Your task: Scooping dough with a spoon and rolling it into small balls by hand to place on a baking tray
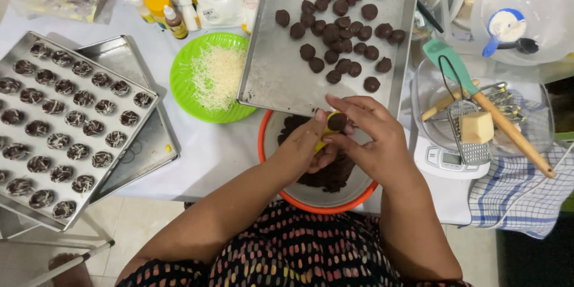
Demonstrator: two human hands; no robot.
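Over the orange bowl [272, 164] at the surface's near edge, my left hand [305, 146] grips a yellow scoop [326, 128] while my right hand [373, 137] pinches a dough ball [337, 121].

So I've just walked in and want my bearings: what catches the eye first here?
Both hands, left hand and right hand, meet at centre over an orange-rimmed bowl of dark dough, pinching a dough ball. Behind them a steel tray holds many dark balls; a tray of topped cookies lies far left.
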